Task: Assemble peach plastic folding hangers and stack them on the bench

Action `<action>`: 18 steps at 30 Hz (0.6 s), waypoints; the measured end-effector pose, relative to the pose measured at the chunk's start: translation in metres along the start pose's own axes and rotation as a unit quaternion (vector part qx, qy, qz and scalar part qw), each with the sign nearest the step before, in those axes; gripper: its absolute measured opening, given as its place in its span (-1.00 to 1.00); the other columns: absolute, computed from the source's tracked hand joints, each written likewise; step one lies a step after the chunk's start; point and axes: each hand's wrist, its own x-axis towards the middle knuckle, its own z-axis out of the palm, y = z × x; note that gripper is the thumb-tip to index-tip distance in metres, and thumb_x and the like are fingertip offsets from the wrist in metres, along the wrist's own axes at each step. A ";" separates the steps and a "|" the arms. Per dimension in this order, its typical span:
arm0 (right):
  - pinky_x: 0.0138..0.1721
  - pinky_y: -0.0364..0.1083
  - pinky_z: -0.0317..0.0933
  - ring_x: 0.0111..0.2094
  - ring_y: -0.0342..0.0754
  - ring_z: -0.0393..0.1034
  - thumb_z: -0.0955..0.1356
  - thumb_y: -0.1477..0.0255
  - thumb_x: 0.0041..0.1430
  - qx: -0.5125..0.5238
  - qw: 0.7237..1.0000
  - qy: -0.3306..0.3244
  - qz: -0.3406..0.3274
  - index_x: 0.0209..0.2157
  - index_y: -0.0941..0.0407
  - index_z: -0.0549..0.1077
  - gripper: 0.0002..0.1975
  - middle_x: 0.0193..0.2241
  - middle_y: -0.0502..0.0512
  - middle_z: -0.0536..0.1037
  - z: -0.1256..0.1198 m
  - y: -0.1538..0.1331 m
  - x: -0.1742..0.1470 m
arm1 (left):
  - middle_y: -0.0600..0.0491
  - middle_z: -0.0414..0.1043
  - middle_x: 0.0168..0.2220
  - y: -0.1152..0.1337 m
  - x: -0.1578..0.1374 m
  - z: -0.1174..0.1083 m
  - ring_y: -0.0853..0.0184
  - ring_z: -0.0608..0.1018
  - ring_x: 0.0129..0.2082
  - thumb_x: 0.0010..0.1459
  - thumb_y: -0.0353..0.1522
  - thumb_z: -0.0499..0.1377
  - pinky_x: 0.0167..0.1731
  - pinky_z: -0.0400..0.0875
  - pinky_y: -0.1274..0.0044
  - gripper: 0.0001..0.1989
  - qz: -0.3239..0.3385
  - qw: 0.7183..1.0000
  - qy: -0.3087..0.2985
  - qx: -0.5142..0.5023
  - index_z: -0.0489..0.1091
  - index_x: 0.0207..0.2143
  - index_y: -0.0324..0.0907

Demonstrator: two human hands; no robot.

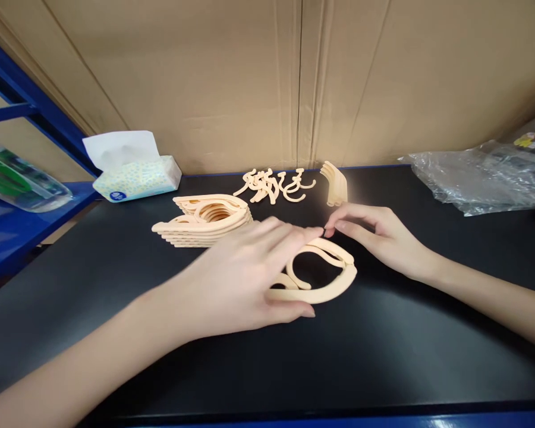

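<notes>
A beige plastic folding hanger (pixel 334 288) lies folded on the black tabletop, its curved parts forming a loop. My left hand (pixel 254 267) grips it from the left, with the thumb along the near edge and the fingers over the far side; part of the hanger is hidden under the palm. Just beyond its far edge is my right hand (pixel 383 238), thumb and forefinger drawn together in a pinch. Whatever is between those fingertips, if anything, is too small to make out. Left of and behind the held hanger sits a stack of similar folded hangers (pixel 196 223).
Loose beige hooks (pixel 267 184) lie in a pile at the back, beside a small stack of curved beige arms (pixel 335 183). A tissue pack (pixel 138 178) stands back left, near a bottle (pixel 22 178) on the blue frame. Clear plastic bags (pixel 468 178) lie at right. Cardboard (pixel 205 77) walls the back.
</notes>
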 end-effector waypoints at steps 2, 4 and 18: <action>-0.14 -0.07 0.26 -0.27 -0.07 0.44 0.27 0.34 0.27 -0.005 1.000 0.001 0.003 -0.35 0.08 0.48 -0.81 -0.38 0.00 0.57 -0.001 0.000 0.001 | 0.03 0.38 0.11 -0.012 -0.005 -0.023 0.21 0.44 0.05 0.04 -0.13 0.32 -0.02 0.36 0.44 -0.25 -0.035 0.999 0.020 0.036 0.16 0.23 -0.13; -0.13 -0.06 0.25 -0.27 -0.06 0.44 0.27 0.33 0.28 -0.005 1.000 0.000 0.010 -0.36 0.08 0.47 -0.80 -0.39 0.01 0.58 -0.001 0.001 0.001 | 0.13 0.39 0.08 -0.029 -0.012 -0.045 0.24 0.49 -0.03 0.02 -0.01 0.27 -0.07 0.38 0.45 -0.27 -0.057 0.997 0.017 0.058 0.19 0.22 0.01; -0.16 -0.06 0.22 -0.27 -0.05 0.45 0.25 0.29 0.30 -0.019 0.997 -0.049 0.053 -0.34 0.07 0.46 -0.78 -0.38 0.02 0.58 -0.001 -0.001 0.003 | 0.07 0.33 0.17 -0.098 -0.043 -0.057 0.13 0.41 0.08 0.01 0.07 0.19 0.10 0.29 0.22 -0.24 -0.244 0.969 0.018 -0.028 0.24 0.20 -0.06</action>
